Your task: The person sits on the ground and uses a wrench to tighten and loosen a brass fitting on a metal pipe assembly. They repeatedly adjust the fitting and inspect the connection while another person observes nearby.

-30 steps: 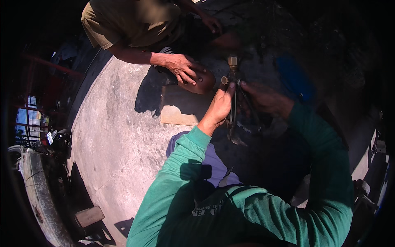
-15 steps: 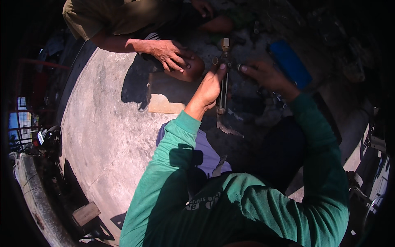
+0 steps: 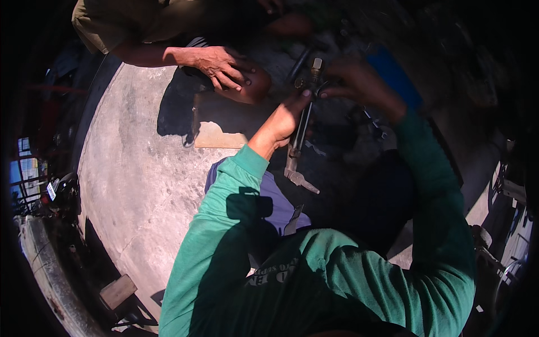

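A metal torch-like tool [image 3: 305, 126] lies diagonally in front of me, with a brass nut at its upper end and an angled nozzle at its lower end. My left hand [image 3: 281, 121] is wrapped round its upper body, thumb on top beside a side knob. From the right, my right hand [image 3: 359, 84] pinches at the fittings just below the nut; its fingertips are in shadow and partly hidden. A dark rod or hose [image 3: 300, 62] shows behind the nut.
Another person [image 3: 132, 25] sits opposite, hand [image 3: 222, 70] resting on a knee. Around us are a tan board [image 3: 219, 142], a blue flat object [image 3: 398, 76], small metal tools [image 3: 373, 123], a long weathered metal piece [image 3: 48, 264], a wooden block [image 3: 118, 291] and a motorcycle [image 3: 62, 185].
The tool has tilted, its nozzle end swinging a little left. My right hand's fingers have moved up toward the nut. The surroundings have shifted in view with the head's movement.
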`<act>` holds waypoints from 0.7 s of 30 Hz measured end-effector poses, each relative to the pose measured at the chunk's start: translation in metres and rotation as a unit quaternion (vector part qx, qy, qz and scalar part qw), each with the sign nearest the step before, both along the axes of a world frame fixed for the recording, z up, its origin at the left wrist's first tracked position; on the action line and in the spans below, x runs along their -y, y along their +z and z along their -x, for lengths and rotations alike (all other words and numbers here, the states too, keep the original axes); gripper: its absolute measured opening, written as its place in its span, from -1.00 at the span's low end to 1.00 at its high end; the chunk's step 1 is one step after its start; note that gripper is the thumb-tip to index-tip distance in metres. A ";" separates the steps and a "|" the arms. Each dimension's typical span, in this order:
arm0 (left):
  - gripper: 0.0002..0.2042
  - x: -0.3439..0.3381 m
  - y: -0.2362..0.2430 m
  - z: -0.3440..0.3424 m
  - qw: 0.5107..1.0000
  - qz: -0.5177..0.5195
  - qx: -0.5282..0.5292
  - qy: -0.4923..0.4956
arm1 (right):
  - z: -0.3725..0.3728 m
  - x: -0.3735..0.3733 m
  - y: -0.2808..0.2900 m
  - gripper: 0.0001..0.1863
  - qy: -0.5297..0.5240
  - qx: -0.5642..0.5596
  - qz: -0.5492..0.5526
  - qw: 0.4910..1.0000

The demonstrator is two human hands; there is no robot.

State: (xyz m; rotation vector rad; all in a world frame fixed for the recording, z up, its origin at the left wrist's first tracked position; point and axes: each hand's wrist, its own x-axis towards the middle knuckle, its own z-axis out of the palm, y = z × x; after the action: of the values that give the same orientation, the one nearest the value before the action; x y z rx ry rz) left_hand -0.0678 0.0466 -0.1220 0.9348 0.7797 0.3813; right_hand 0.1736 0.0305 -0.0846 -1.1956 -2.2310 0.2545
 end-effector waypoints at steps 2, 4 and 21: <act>-0.63 -0.003 -0.010 0.000 0.999 0.030 0.010 0.020 | 0.001 0.000 0.006 -0.53 -0.002 -0.031 0.043 0.999; -0.65 -0.001 0.002 -0.009 0.997 0.017 0.045 0.054 | -0.004 0.004 0.000 -0.53 -0.044 -0.138 0.245 0.959; -0.58 0.006 0.002 -0.012 0.999 -0.044 -0.014 0.000 | -0.006 0.001 -0.008 -0.60 0.040 0.024 -0.019 0.999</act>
State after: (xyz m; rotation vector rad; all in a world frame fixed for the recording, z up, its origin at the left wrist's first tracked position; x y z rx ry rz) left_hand -0.0556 0.0410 -0.1197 1.0239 0.7930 0.4056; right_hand 0.1798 0.0291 -0.0926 -1.1054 -2.3172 0.2176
